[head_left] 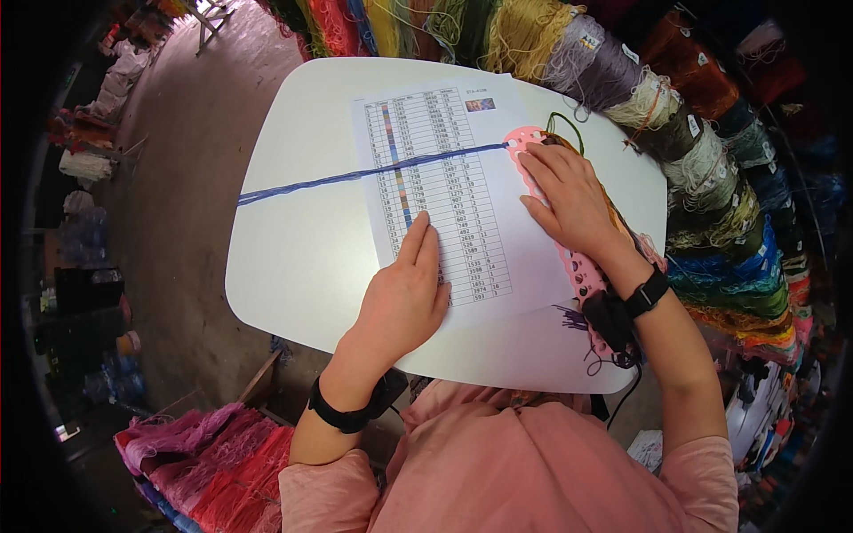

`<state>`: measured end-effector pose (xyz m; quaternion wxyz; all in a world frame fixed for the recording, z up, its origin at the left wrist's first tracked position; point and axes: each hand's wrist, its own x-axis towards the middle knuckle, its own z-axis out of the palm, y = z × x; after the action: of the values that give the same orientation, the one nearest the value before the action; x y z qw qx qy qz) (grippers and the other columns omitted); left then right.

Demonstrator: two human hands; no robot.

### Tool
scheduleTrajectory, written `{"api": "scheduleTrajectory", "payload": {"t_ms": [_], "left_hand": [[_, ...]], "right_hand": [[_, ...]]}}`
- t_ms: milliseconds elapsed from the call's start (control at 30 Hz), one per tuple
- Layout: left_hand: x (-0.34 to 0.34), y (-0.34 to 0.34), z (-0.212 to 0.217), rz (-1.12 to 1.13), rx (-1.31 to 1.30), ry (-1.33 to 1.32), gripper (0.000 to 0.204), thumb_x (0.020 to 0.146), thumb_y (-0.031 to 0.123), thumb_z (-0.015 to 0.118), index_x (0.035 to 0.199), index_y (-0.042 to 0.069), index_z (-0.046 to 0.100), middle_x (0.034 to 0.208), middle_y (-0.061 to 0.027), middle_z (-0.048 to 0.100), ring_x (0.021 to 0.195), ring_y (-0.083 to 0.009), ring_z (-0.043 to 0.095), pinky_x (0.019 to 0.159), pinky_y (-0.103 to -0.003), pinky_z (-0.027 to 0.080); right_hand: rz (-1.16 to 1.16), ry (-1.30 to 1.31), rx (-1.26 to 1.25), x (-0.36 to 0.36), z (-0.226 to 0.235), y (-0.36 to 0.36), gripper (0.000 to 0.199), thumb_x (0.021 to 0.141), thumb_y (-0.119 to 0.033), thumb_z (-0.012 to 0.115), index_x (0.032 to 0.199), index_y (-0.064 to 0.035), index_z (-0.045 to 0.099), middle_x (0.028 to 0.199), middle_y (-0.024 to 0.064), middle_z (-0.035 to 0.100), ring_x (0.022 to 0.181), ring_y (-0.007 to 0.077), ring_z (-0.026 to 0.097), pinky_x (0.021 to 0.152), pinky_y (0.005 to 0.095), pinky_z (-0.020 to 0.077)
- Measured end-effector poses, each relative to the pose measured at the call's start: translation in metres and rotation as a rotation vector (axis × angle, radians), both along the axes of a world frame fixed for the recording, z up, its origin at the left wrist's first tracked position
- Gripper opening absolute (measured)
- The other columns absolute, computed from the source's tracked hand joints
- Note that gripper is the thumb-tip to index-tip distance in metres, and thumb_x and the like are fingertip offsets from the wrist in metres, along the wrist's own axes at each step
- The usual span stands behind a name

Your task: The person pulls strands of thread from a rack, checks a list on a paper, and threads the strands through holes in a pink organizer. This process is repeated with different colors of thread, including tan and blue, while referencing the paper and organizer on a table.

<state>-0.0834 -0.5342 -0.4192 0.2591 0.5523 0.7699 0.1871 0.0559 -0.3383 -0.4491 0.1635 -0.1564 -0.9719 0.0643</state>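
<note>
A printed paper sheet (484, 258) with a table of rows and a column of small colour swatches lies on the white table. My left hand (400, 298) rests on the sheet, index and middle fingers stretched toward the swatch column, holding nothing. On the right, my right hand (569, 200) lies with outstretched fingers over a long pink card with holes (579, 271), partly hiding it. A blue-violet strand of thread (338, 180) runs from the card's upper end across the sheet and over the table's left edge. Orange, green and dark purple threads (573, 317) hang about the card.
The white table (293, 258) has rounded corners. Hanks of coloured thread (613, 67) line its far and right sides. Pink and red hanks (213, 462) lie at lower left. A dark object with a cord (609, 320) sits beside my right wrist. Concrete floor (178, 178) shows to the left.
</note>
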Motion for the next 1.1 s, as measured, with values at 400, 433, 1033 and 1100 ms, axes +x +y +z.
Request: {"api": "scheduleTrajectory", "payload": {"t_ms": [400,433,1033,1100], "left_hand": [[0.001,0.001,0.004,0.015,-0.014,-0.033,0.055,0.065,0.009,0.055,0.112,-0.009,0.033,0.125,-0.0207,0.027,0.084,-0.0369,0.051,0.072,-0.037,0.043],[0.001,0.001,0.003,0.016,-0.018,-0.028,0.056,0.065,0.009,0.055,0.112,-0.009,0.033,0.125,-0.0204,0.027,0.084,-0.0369,0.051,0.072,-0.037,0.043],[0.004,0.004,0.002,0.008,-0.01,-0.007,0.056,0.065,0.007,0.055,0.113,-0.009,0.032,0.125,-0.0214,0.027,0.072,-0.0345,0.054,0.066,-0.035,0.045],[0.004,0.004,0.002,0.017,0.004,0.001,0.056,0.065,0.007,0.055,0.113,-0.009,0.032,0.125,-0.0213,0.026,0.071,-0.0346,0.054,0.065,-0.035,0.045]], "right_hand": [[0.008,0.056,0.01,0.001,-0.003,0.002,0.043,0.069,-0.024,0.055,0.105,-0.003,0.045,0.108,0.0106,0.045,0.102,0.025,0.039,0.085,0.0361,0.0299],[0.003,0.059,-0.039,0.002,-0.002,0.002,0.044,0.069,-0.023,0.055,0.106,-0.0023,0.044,0.109,0.0117,0.045,0.102,0.0264,0.039,0.085,0.0366,0.0296],[-0.261,0.584,-0.692,0.015,-0.015,0.018,0.027,0.075,-0.004,0.041,0.1,0.0027,0.036,0.093,0.0158,0.041,0.083,0.0268,0.044,0.077,0.0312,0.0369],[-0.247,0.536,-0.559,0.015,-0.018,0.019,0.028,0.075,0.003,0.037,0.104,0.0006,0.036,0.092,0.0108,0.044,0.085,0.0168,0.046,0.075,0.025,0.0371]]}}
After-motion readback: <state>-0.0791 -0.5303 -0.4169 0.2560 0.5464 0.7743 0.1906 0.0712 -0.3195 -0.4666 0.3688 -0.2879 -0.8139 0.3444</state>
